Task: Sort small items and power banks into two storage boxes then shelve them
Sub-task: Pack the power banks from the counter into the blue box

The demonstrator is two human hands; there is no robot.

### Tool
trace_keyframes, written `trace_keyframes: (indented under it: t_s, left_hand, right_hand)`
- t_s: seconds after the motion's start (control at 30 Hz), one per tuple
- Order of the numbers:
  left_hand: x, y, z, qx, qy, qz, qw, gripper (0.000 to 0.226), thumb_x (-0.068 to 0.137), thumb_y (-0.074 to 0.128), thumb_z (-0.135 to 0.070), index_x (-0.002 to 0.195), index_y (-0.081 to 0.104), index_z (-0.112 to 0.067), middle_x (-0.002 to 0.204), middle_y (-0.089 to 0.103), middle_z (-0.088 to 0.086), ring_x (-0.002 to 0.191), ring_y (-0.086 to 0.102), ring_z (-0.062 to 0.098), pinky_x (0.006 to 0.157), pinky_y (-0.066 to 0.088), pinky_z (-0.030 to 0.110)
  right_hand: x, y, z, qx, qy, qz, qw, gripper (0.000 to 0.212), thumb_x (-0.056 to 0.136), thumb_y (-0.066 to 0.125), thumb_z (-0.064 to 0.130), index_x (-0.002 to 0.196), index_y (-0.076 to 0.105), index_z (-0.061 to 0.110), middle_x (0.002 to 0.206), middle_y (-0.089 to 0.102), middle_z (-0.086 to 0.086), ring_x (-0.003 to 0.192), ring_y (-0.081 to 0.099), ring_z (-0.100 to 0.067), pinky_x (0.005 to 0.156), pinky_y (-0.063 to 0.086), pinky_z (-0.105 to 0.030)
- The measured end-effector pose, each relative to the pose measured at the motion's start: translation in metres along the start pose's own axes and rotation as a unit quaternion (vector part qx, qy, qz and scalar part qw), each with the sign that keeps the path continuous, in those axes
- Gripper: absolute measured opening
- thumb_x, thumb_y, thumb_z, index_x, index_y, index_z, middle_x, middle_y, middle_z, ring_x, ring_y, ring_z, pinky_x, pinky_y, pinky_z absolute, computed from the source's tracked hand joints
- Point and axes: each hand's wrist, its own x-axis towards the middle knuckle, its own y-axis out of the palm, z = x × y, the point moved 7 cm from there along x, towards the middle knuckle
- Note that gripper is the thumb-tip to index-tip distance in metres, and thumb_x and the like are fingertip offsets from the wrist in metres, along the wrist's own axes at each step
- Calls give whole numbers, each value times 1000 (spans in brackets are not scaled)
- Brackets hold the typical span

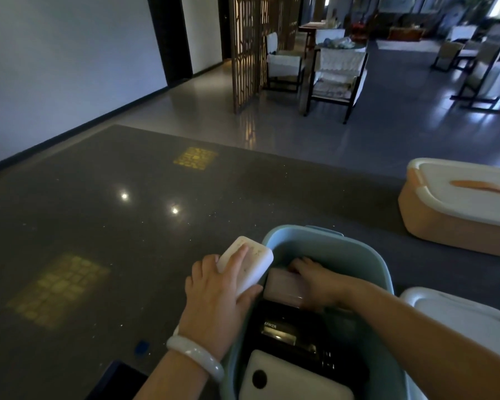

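Gripped: one white power bank [244,264] in left hand [214,307], three in blue box [367,255]

Bare forearms — a pale jade-like bangle [195,356] on the left wrist.

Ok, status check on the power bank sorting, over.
Left hand grips white power bank at blue box rim. Right hand inside, on pinkish power bank. Nothing blocking.

Power banks [289,336] lie in the box [367,255], lidded box [456,206] right.
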Motion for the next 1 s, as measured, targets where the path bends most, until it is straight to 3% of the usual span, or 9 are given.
trace_keyframes:
  t_s: [0.2,0.4,0.57,0.77,0.87,0.93,1.0]
  left_hand:
    - [1,1,-7,28,8,-1,1000,67,89,34,-65,147,6,-47,131,29,-5,117,26,11,94,25,26]
    - [1,5,-5,24,9,4,1000,68,87,32,-65,148,8,-45,131,31,-3,117,27,11,94,25,26]
    - [2,5,-5,28,9,3,1000,70,85,30,-66,148,8,-45,130,32,-3,117,28,11,93,27,26]
    - [1,4,-6,17,7,-2,1000,68,88,35,-63,148,8,-45,130,32,-3,116,28,11,94,27,27]
    - [1,3,-8,24,2,-7,1000,67,88,32,-64,147,7,-45,131,30,-3,116,28,11,94,28,26]
    - [4,2,-12,30,-4,-16,999,65,90,35,-62,147,9,-44,130,32,-1,116,29,14,95,29,28]
    - [10,3,-17,32,-6,-20,999,64,92,40,-58,146,8,-45,129,32,0,115,30,16,95,29,29]
  right_hand:
    - [2,2,2,29,-6,4,1000,66,68,82,34,121,44,23,126,47,-1,109,48,-16,97,42,-31]
    - [4,3,4,31,-21,14,999,77,71,80,36,137,43,24,131,45,0,116,47,-19,99,37,-27]
    - [4,5,1,50,-21,34,998,76,71,80,33,137,43,26,131,46,2,105,42,-10,93,35,-23]
    - [-1,2,5,59,-11,39,997,77,72,80,34,139,41,25,135,46,2,113,46,-13,94,36,-22]
    - [-15,-17,9,142,2,-8,990,68,75,78,36,134,47,26,133,52,7,116,51,-9,98,39,-22]
    - [-29,-36,11,245,-4,-69,967,46,76,76,37,118,56,34,123,61,12,107,56,-2,100,43,-27]
    - [-45,-44,19,340,-20,-78,937,31,80,73,37,109,62,35,112,67,13,104,60,-2,100,46,-31]
